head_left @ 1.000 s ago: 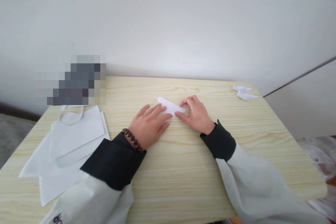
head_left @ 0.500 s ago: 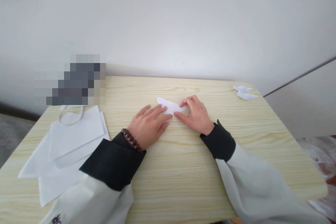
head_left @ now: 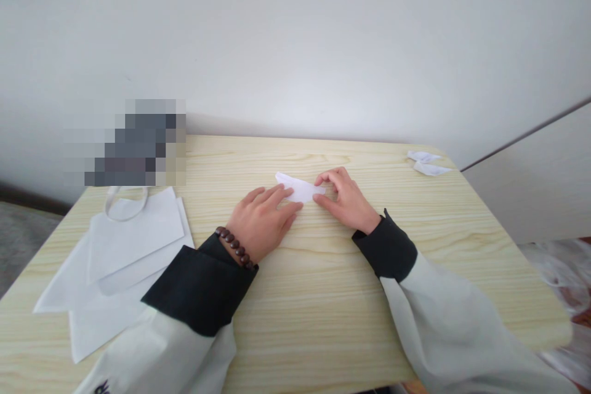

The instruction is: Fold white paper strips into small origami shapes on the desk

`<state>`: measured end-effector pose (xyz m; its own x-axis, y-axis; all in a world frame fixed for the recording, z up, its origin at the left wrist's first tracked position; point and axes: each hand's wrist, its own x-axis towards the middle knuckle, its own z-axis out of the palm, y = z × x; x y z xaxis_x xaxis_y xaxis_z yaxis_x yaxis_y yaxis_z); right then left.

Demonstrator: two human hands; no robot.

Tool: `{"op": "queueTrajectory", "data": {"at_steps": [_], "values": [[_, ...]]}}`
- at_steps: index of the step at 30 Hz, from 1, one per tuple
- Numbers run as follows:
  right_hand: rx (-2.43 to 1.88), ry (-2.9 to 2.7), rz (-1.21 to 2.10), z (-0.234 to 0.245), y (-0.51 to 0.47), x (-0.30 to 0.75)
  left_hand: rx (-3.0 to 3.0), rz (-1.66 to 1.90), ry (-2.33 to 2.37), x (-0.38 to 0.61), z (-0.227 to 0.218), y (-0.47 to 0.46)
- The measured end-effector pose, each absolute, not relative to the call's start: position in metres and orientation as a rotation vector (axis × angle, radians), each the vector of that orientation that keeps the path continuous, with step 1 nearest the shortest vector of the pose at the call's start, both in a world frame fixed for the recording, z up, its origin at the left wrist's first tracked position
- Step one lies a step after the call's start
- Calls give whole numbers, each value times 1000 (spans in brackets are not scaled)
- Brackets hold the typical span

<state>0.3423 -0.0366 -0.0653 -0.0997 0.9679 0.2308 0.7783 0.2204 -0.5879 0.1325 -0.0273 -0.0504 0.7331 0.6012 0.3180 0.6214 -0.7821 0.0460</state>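
Note:
A small folded white paper (head_left: 303, 189), long and pointed in shape, lies on the wooden table between my two hands. My left hand (head_left: 261, 218), with a beaded bracelet at the wrist, holds the paper's left part down with its fingertips, the thumb along the near edge. At the paper's right tip, my right hand (head_left: 344, 197) pinches it between thumb and index finger. The underside of the paper is hidden.
Several white paper sheets (head_left: 133, 240) lie overlapping at the table's left, with a pale ring-shaped roll (head_left: 109, 203) on them. A blurred dark object (head_left: 133, 144) stands behind. Folded white paper pieces (head_left: 431, 168) lie at the far right corner. A wall borders the back.
My right thumb has shifted slightly right along the paper's near edge, and my left thumb reaches a little further over it. The paper stays in nearly the same place.

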Motion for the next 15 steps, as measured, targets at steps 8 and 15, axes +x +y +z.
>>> {"op": "queueTrajectory", "data": {"at_steps": [8, 15], "values": [[-1603, -1862, 381, -69, -37, 342, -2873, -544, -983, 132, -51, -26], [-1631, -1932, 200, -74, -40, 335, -3014, -637, -864, 131, -59, -24]]}}
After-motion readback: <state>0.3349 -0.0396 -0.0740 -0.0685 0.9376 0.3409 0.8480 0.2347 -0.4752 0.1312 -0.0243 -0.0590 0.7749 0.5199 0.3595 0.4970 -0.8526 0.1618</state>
